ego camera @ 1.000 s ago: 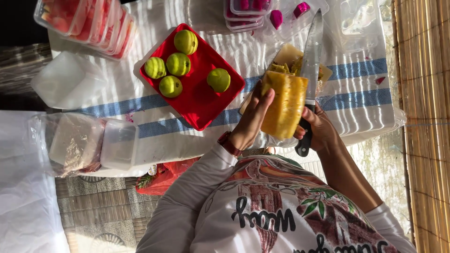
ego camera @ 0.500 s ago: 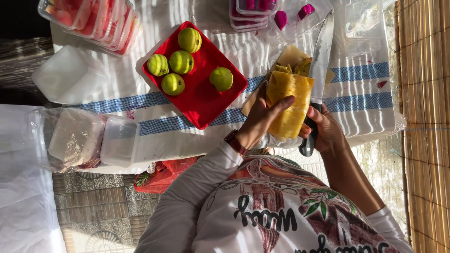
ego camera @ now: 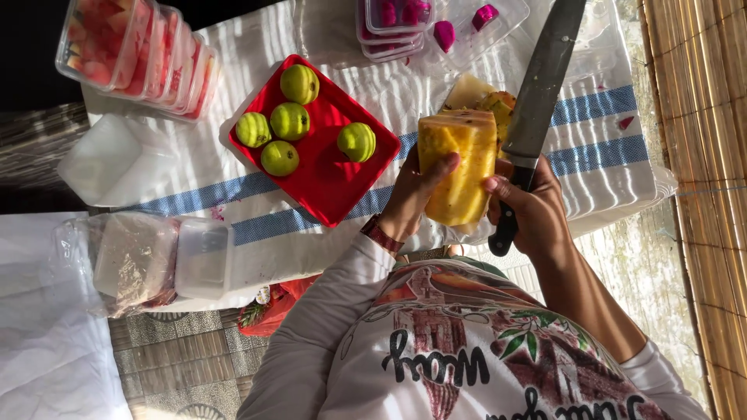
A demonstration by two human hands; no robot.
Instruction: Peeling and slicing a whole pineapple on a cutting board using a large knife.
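You have a peeled yellow pineapple point(ego camera: 461, 167) standing upright on the bench point(ego camera: 591, 155), and a long dark-bladed knife point(ego camera: 537, 109) with a black handle just beside it.

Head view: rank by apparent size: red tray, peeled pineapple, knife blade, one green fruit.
1. red tray
2. peeled pineapple and knife blade: look alike, and both are held up nearer the camera, so unranked
3. green fruit

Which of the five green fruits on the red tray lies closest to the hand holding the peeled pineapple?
The green fruit lying alone on the side of the red tray towards the left hand; the other four cluster together farther from it.
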